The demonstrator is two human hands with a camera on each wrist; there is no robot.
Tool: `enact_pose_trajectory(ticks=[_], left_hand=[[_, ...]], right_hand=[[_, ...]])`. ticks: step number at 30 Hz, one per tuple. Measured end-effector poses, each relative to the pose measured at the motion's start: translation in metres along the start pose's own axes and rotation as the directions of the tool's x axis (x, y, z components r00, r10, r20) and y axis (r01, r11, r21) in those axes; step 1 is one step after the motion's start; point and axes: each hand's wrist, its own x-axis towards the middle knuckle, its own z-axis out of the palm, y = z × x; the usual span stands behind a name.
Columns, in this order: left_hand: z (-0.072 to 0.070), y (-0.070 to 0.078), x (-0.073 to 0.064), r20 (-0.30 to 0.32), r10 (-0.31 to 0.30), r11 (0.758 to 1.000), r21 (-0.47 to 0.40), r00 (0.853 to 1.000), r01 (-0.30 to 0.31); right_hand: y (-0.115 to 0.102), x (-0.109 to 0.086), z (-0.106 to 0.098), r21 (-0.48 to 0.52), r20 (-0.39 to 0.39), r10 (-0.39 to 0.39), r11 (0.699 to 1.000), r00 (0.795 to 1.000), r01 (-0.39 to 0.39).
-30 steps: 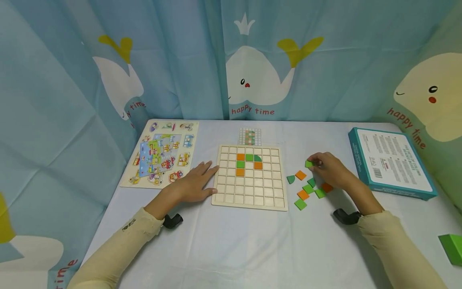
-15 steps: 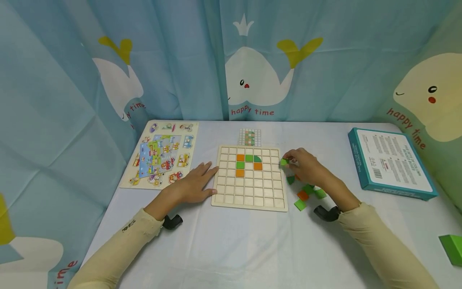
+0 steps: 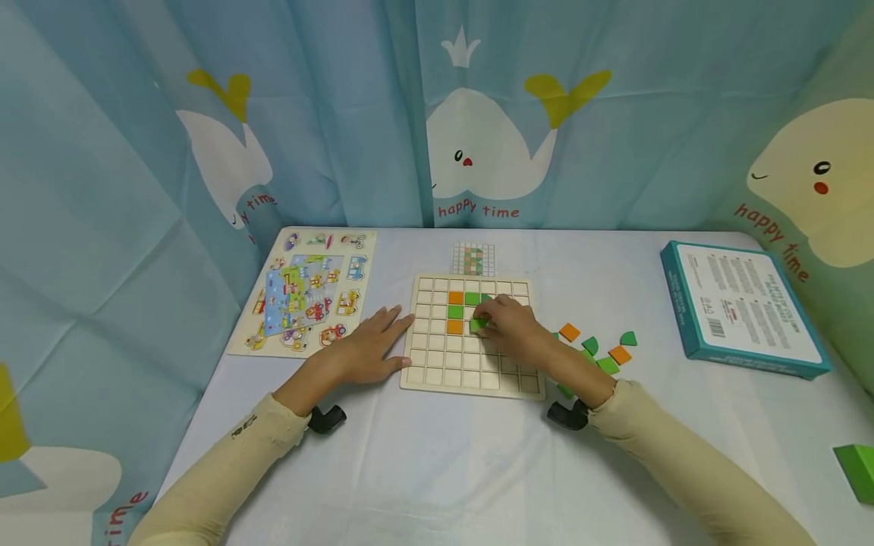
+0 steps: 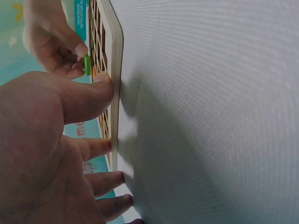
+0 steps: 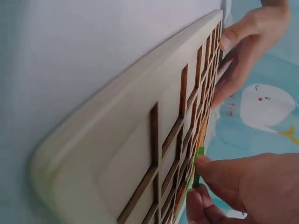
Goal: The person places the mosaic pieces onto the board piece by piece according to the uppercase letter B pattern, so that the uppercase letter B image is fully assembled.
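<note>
My right hand pinches a green square tile between thumb and fingers, close over the middle of a wooden grid board. In the right wrist view the tile stands tilted near the grid's cells. Orange tiles and green tiles sit in cells in the upper part of the board; the right hand hides some of them. My left hand lies with spread, straight fingers at the board's left edge. The left wrist view shows its thumb touching the board's rim.
Loose green and orange tiles lie right of the board, some under the right forearm. A small pattern card is behind the board. A vehicle puzzle board lies at left, a teal box at right, a green block far right.
My right hand has carried the green square tile leftward from beside the loose tiles to over the board's middle. The left hand has stayed at the board's edge.
</note>
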Motion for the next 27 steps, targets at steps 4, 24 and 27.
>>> enact_pose_trajectory(ticks=[4, 24, 27], left_hand=[[0.0, 0.0, 0.0, -0.01, 0.015, 1.0, 0.0, 1.0, -0.015], [0.001, 0.002, 0.0, -0.025, 0.019, 1.0, -0.007, 1.0, -0.019], [0.001, 0.001, 0.0, -0.03, 0.019, 1.0, -0.007, 0.999, -0.019]], right_hand=[[-0.005, 0.003, 0.005, -0.044, -0.018, -0.017, 0.999, 1.0, 0.017], [-0.005, 0.0, 0.01, -0.053, -0.062, -0.04, 0.998, 0.997, 0.036], [-0.005, 0.001, 0.01, -0.054, -0.061, -0.043, 0.998, 0.997, 0.039]])
